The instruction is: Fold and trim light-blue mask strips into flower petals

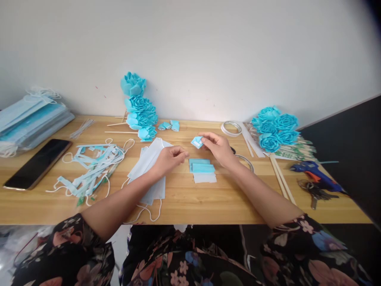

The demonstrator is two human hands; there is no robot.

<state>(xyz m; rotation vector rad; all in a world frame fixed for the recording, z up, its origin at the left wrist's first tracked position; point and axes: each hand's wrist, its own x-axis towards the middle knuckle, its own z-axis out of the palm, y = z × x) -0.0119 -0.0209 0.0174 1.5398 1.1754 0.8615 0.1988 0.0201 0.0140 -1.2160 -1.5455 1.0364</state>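
Note:
My right hand (pixel 217 147) pinches a small folded piece of blue mask fabric (pixel 197 142) with a white strip on its face, held above the table. My left hand (pixel 172 159) is closed, thumb against the fingers, to the left of that piece; whether anything tiny sits in the pinch I cannot make out. Beneath my left wrist lie pale blue face masks (pixel 156 190) with white ear loops. Cut rectangles of blue and white mask fabric (pixel 204 168) are layered on the table below my right hand. Rolled blue fabric pieces (pixel 169 126) lie farther back.
Blue fabric flowers on sticks (pixel 141 111) stand against the wall, with more flowers (pixel 275 127) at right. Around lie a tape roll (pixel 231 128), a blue glue gun (pixel 315 174), keys (pixel 317 194), cut mask strips (pixel 92 167), a phone (pixel 37 163) and a mask stack (pixel 32 119).

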